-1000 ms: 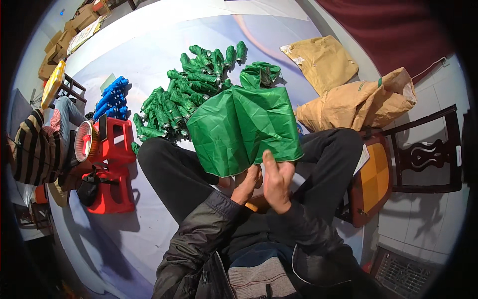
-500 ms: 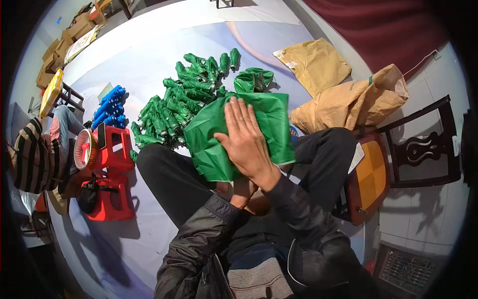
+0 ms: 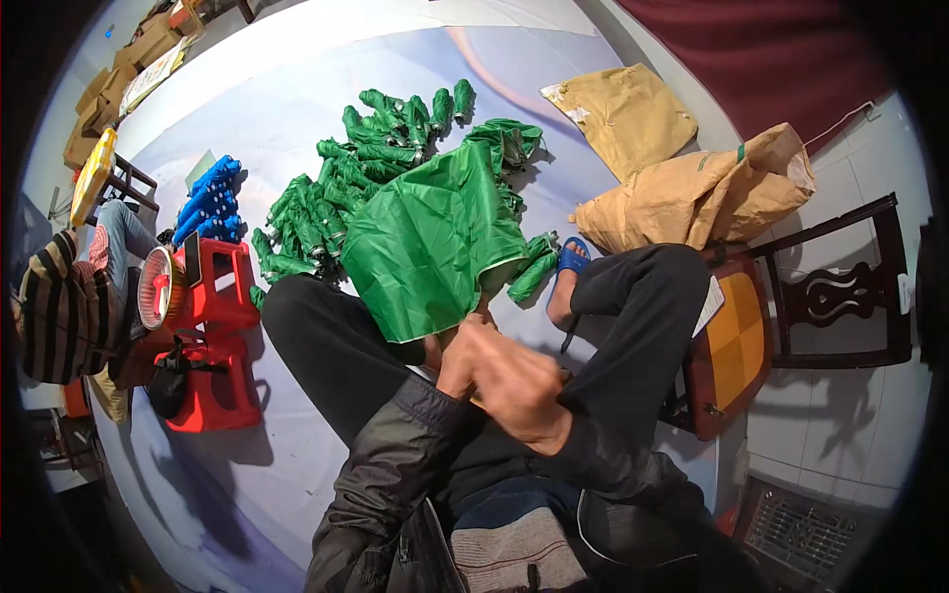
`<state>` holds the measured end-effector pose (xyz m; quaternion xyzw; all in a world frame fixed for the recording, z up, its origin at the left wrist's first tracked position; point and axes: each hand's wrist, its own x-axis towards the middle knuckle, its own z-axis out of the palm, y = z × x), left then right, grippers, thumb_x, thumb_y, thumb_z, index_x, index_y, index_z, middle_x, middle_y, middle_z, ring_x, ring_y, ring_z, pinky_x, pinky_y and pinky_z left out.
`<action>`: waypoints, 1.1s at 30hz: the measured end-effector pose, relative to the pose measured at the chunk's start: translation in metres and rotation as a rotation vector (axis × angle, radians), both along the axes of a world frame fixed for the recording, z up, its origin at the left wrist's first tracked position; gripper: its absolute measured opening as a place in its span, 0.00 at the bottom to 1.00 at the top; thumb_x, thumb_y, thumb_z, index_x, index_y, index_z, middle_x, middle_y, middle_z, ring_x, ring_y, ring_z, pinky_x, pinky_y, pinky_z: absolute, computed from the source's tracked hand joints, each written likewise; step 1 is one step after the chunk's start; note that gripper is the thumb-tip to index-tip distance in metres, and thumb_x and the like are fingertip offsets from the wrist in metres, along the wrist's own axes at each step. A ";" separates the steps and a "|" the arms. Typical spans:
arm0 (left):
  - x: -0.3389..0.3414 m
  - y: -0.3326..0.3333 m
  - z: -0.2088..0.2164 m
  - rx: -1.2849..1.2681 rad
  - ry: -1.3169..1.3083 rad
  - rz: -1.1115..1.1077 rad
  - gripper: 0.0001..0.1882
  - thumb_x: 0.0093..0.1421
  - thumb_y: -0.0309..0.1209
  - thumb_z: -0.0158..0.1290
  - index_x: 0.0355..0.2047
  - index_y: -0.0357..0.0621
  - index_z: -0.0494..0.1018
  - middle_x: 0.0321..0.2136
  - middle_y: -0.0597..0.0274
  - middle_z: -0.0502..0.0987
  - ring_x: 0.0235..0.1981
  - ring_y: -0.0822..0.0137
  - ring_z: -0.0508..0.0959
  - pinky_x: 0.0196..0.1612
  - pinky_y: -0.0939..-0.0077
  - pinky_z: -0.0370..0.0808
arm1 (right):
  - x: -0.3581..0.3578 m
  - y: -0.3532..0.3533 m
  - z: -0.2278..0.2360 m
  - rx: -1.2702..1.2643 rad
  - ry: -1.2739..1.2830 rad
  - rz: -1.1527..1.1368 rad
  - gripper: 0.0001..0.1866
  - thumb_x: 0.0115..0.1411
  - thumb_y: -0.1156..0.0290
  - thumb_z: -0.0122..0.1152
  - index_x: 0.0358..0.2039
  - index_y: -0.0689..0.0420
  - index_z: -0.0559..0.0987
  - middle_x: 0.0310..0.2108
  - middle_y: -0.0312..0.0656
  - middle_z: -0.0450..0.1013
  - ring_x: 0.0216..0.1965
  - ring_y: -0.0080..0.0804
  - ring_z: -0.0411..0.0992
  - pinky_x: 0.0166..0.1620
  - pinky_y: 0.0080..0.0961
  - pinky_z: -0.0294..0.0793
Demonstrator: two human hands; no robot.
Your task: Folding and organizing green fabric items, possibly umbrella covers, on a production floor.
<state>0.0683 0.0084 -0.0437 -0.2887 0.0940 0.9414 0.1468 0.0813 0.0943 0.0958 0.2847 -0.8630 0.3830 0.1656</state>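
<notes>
A green umbrella (image 3: 425, 242) with a loose, partly spread canopy rises in front of me between my knees. My left hand (image 3: 456, 364) is closed around its lower end, just under the cloth, and is largely covered by the other hand. Over it lies my right hand (image 3: 524, 383), fingers curled in and blurred by motion; what they grip is hidden. Beyond the canopy lies a pile of folded green umbrellas (image 3: 308, 212). Behind it on the right sits a looser green umbrella (image 3: 506, 138), and another folded umbrella (image 3: 535, 267) lies by my foot.
Brown paper sacks (image 3: 682, 203) lie at the right, near a wooden chair (image 3: 736, 341). On the left are red plastic stools (image 3: 219, 381), blue dotted umbrellas (image 3: 213, 206) and a seated person in a striped top (image 3: 64, 321). Cardboard boxes (image 3: 99, 104) stand far left.
My right hand has come off the flat of the canopy and down onto my left hand, its fingers now curled. The canopy has tilted left and draws in, uncovering my blue slipper and a folded umbrella.
</notes>
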 end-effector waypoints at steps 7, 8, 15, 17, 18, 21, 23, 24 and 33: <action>-0.006 -0.006 0.024 -0.509 0.322 -0.341 0.16 0.70 0.38 0.36 0.48 0.43 0.68 0.15 0.74 0.57 0.13 0.76 0.57 0.18 0.79 0.58 | -0.029 0.013 0.051 -0.339 -0.098 -0.554 0.12 0.67 0.67 0.56 0.39 0.65 0.77 0.24 0.39 0.76 0.25 0.24 0.74 0.34 0.22 0.74; -0.007 -0.005 0.025 -0.530 0.345 -0.331 0.15 0.70 0.38 0.37 0.48 0.44 0.68 0.15 0.74 0.56 0.13 0.76 0.57 0.18 0.80 0.57 | -0.031 0.017 0.047 -0.394 -0.311 -0.497 0.13 0.67 0.66 0.56 0.40 0.65 0.76 0.25 0.39 0.76 0.25 0.24 0.73 0.35 0.21 0.74; -0.002 0.000 0.018 -0.490 0.402 -0.263 0.16 0.71 0.38 0.37 0.52 0.45 0.67 0.16 0.75 0.56 0.14 0.78 0.56 0.17 0.83 0.55 | -0.042 0.027 0.009 -0.733 -0.735 -0.356 0.16 0.68 0.62 0.55 0.38 0.66 0.76 0.26 0.36 0.75 0.27 0.23 0.73 0.38 0.22 0.74; -0.002 0.001 0.014 -0.480 0.405 -0.253 0.17 0.71 0.39 0.37 0.54 0.45 0.66 0.16 0.75 0.56 0.14 0.78 0.56 0.17 0.83 0.55 | -0.052 0.018 -0.004 -1.359 -0.687 -0.247 0.18 0.68 0.61 0.55 0.35 0.66 0.78 0.27 0.35 0.74 0.29 0.22 0.72 0.37 0.22 0.74; -0.002 0.000 0.014 -0.470 0.396 -0.269 0.18 0.71 0.40 0.38 0.55 0.45 0.65 0.17 0.75 0.57 0.14 0.78 0.57 0.17 0.83 0.56 | -0.058 0.013 -0.003 -1.358 -0.687 -0.245 0.18 0.68 0.61 0.55 0.35 0.66 0.78 0.27 0.35 0.74 0.29 0.22 0.72 0.37 0.22 0.74; -0.003 -0.002 0.016 -0.451 0.380 -0.300 0.19 0.72 0.41 0.38 0.57 0.46 0.64 0.18 0.74 0.58 0.15 0.78 0.58 0.18 0.82 0.56 | -0.073 0.002 0.001 -1.620 -0.697 -0.207 0.18 0.67 0.62 0.56 0.33 0.67 0.78 0.29 0.34 0.74 0.30 0.20 0.71 0.36 0.21 0.72; -0.004 0.000 0.024 -0.533 0.379 -0.327 0.14 0.71 0.44 0.40 0.35 0.49 0.63 0.13 0.74 0.56 0.13 0.76 0.57 0.17 0.80 0.55 | -0.074 0.002 -0.001 -1.449 -0.663 -0.265 0.17 0.67 0.61 0.57 0.32 0.66 0.78 0.26 0.31 0.72 0.28 0.20 0.68 0.33 0.22 0.69; -0.005 0.001 0.028 -0.575 0.377 -0.339 0.19 0.70 0.45 0.41 0.24 0.50 0.62 0.11 0.74 0.55 0.11 0.75 0.56 0.16 0.78 0.54 | -0.075 0.001 -0.004 -1.279 -0.626 -0.320 0.17 0.66 0.61 0.58 0.30 0.64 0.78 0.24 0.29 0.70 0.25 0.20 0.65 0.31 0.23 0.66; -0.025 -0.004 0.034 -0.817 0.336 -0.328 0.18 0.69 0.44 0.44 0.24 0.49 0.63 0.10 0.73 0.56 0.10 0.75 0.57 0.15 0.77 0.55 | -0.043 -0.065 -0.018 -0.159 -0.007 -0.189 0.17 0.63 0.60 0.60 0.42 0.62 0.78 0.41 0.51 0.76 0.41 0.55 0.73 0.48 0.45 0.69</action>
